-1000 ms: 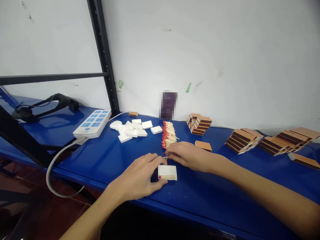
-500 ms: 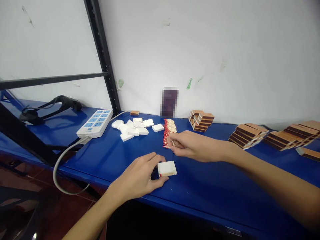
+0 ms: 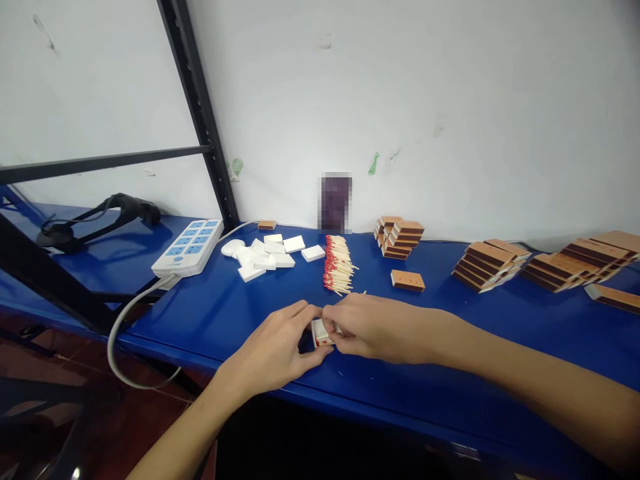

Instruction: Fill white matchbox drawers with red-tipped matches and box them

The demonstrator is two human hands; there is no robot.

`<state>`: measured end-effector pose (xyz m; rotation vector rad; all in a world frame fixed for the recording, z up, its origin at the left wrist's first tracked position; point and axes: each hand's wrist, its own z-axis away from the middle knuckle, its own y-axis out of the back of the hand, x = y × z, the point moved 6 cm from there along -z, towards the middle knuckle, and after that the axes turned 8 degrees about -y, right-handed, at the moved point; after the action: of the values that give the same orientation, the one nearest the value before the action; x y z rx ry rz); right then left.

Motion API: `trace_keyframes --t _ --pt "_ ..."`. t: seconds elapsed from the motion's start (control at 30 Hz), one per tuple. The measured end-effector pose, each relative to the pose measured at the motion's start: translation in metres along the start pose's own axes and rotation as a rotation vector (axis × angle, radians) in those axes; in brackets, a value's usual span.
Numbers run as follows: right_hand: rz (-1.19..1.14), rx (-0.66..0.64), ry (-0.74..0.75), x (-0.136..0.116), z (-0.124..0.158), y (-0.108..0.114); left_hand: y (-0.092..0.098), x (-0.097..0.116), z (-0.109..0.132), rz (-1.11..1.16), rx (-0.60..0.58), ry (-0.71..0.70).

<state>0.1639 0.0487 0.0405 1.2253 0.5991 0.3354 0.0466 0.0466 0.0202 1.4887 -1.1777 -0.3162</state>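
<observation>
A small white matchbox tray (image 3: 320, 331) with red-tipped matches in it lies on the blue table (image 3: 430, 383) near the front edge. My left hand (image 3: 274, 350) curls round its left side, thumb and fingers closed on it. My right hand (image 3: 367, 327) covers the tray's right half, fingers pinched together over the matches; what the fingers hold is hidden. Just behind the hands lies a pile of red-tipped matches (image 3: 337, 265).
Several white trays (image 3: 265, 255) lie left of the matches, beside a white power strip (image 3: 189, 247) with its cable. Brown matchbox sleeves stand in stacks (image 3: 400, 237) (image 3: 490, 265) (image 3: 575, 265); one sleeve (image 3: 407, 281) lies alone. A black frame post (image 3: 200, 120) rises at left.
My right hand went back to the match pile, then came forward again and now rests on the tray that my left hand has kept holding.
</observation>
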Motion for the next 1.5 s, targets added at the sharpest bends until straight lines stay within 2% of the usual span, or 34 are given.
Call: trace_keyframes --t 0.2,0.67,0.97,1.07,1.17,1.27,1.5 --pt "0.028 0.042 -0.028 0.001 0.006 0.010 0.000 -0.001 0.000 0.014 -0.002 0.005" --pt "0.041 -0.144 -0.007 0.004 0.008 0.005 0.000 0.000 0.000 0.031 -0.010 -0.012" --pt "0.079 -0.023 -0.018 -0.001 0.005 0.004 0.000 0.000 0.000 0.024 -0.005 -0.013" --pt "0.051 0.004 -0.013 -0.001 0.008 0.011 0.000 0.000 0.000 0.019 -0.009 -0.013" --pt "0.045 0.063 -0.050 0.009 0.014 0.026 0.000 0.001 0.000 0.031 -0.005 -0.016" --pt "0.113 0.065 -0.132 0.025 0.015 0.035 0.001 0.000 0.001 0.043 0.005 -0.006" --pt "0.273 0.021 -0.239 0.059 0.000 0.025 0.000 -0.001 0.000 0.044 -0.009 0.014"
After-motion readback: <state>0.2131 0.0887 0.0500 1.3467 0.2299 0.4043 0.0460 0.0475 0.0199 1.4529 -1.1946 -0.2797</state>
